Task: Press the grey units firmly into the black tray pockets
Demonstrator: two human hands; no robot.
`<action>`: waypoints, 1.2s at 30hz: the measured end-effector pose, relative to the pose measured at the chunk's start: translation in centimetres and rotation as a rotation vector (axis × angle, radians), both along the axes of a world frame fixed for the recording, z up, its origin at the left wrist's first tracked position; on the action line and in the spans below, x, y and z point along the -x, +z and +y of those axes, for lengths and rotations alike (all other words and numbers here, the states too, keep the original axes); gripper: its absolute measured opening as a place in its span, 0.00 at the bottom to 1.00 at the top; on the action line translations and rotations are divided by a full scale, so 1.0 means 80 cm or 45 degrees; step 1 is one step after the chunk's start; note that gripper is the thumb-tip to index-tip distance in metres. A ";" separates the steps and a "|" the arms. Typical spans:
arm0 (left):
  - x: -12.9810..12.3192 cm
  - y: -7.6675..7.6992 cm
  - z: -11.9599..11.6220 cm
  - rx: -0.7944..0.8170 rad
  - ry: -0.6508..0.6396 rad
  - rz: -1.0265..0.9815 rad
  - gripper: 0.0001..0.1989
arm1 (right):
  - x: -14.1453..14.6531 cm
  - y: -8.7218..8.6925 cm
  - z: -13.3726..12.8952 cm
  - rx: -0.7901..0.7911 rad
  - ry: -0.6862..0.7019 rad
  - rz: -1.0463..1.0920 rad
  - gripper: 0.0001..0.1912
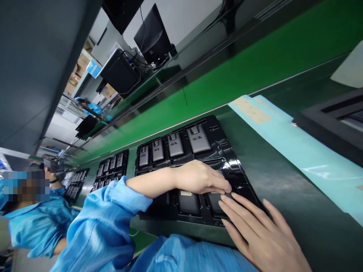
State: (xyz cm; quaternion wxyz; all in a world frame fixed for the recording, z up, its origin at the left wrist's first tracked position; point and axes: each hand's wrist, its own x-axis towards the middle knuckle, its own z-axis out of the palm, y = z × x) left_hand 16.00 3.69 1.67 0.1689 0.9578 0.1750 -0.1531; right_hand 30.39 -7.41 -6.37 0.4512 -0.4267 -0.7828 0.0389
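Both hands lie flat with fingers extended, gripping nothing: left hand (198, 177) and right hand (255, 230) press one dark unit (217, 204) into its pocket in the black tray (235, 166) on the worktop (283, 181), apparently to seat it

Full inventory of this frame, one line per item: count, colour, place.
nearest tray: 1, black, under both hands
grey parts: 4, far row of the nearest tray
dark parts: at least 2, near row
other trays: 2, black, further left
conveyor belt: 1, green, behind trays
sheet: 1, pale blue, right
monitors: 2, black, beyond belt
co-worker: 1, blue coat, left
left hand: fingers flat on a near-row part
right hand: flat on tray edge
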 end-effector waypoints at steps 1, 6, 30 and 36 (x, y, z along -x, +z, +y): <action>0.000 -0.001 0.000 -0.001 -0.005 -0.006 0.14 | 0.000 0.000 0.001 -0.003 0.004 -0.003 0.13; 0.002 -0.002 0.001 0.021 -0.011 -0.021 0.13 | 0.003 0.002 0.000 0.018 -0.019 0.035 0.13; -0.005 -0.004 0.002 -0.132 -0.118 -0.037 0.12 | 0.012 -0.001 -0.003 0.109 -0.087 0.191 0.17; 0.001 -0.009 -0.003 -0.192 -0.147 -0.043 0.10 | 0.012 -0.001 -0.003 0.110 -0.085 0.146 0.16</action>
